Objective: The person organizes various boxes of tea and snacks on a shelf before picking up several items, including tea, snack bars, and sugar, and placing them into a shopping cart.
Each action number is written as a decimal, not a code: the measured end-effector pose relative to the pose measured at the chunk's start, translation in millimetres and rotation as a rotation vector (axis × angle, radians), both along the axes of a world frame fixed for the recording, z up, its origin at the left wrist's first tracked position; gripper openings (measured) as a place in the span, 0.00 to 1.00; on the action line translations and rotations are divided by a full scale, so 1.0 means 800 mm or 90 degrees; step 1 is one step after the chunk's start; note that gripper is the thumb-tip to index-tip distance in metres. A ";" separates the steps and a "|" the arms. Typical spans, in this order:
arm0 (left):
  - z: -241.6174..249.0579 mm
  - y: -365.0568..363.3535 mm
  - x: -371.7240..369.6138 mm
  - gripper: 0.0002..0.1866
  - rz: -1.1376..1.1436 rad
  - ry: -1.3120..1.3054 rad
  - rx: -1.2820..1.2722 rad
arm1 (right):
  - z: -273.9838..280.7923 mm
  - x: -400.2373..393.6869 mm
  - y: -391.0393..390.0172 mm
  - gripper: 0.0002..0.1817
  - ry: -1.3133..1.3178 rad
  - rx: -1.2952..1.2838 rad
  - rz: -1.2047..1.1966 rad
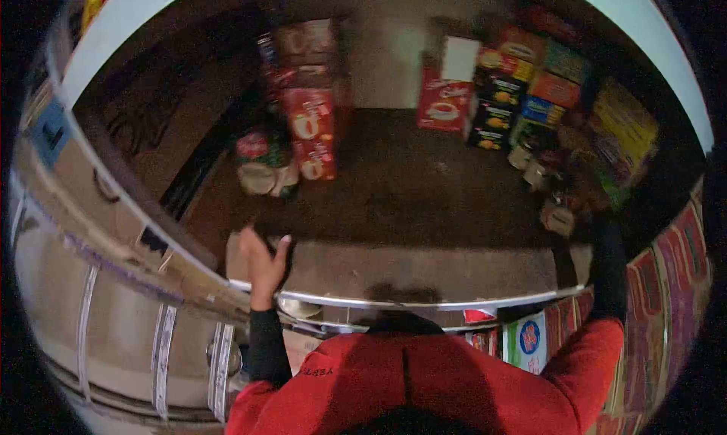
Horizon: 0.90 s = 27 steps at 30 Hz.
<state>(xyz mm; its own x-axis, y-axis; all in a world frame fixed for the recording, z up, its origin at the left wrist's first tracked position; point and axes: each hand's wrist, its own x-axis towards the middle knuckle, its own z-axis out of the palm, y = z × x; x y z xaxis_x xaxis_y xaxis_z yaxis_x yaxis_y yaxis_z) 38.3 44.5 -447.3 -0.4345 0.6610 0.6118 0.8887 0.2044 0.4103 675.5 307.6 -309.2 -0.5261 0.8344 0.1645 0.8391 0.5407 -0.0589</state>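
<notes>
My left hand (pixel 263 262) is over the front part of the brown shelf (pixel 394 185), thumb apart from the fingers, with nothing in it. Just beyond it stand a few packs with pale fronts (pixel 257 179), beside a stack of red boxes (pixel 312 124). Reaching deep into the right side, my right hand (pixel 589 200) is in shadow, its fingers blurred and mostly hidden. Close to it sits a small pale-fronted pack (pixel 558 219), with more small packs (pixel 536 171) behind. I cannot tell whether the right hand grips any of them.
At the back right are a red box with a cup picture (pixel 444 102), black boxes (pixel 492 109) and a leaning yellow packet (pixel 625 124). A pale metal edge (pixel 424 302) runs along the shelf front. Brown cartons (pixel 121 147) line the left; patterned packs (pixel 659 283) are at right.
</notes>
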 end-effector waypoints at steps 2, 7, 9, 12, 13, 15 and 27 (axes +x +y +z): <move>0.016 -0.003 0.012 0.35 -0.027 -0.035 0.035 | -0.003 -0.051 -0.032 0.23 -0.061 0.099 0.087; 0.069 -0.004 0.077 0.37 -0.306 -0.112 0.033 | 0.042 -0.256 -0.126 0.22 -0.011 -0.130 0.135; 0.082 -0.005 0.106 0.40 -0.373 -0.104 0.010 | 0.028 -0.329 -0.149 0.21 0.163 0.000 0.238; 0.084 -0.006 0.132 0.48 -0.456 -0.040 -0.001 | 0.006 -0.449 -0.144 0.18 0.159 -0.103 0.319; 0.074 0.000 0.130 0.52 -0.424 -0.015 0.050 | 0.021 -0.490 -0.164 0.18 0.187 -0.070 0.366; 0.070 0.006 0.115 0.55 -0.392 0.015 0.102 | 0.004 -0.569 -0.151 0.17 0.215 0.002 0.498; 0.033 0.107 -0.082 0.56 -0.011 -0.121 0.166 | 0.023 -0.808 -0.127 0.18 0.195 0.106 0.470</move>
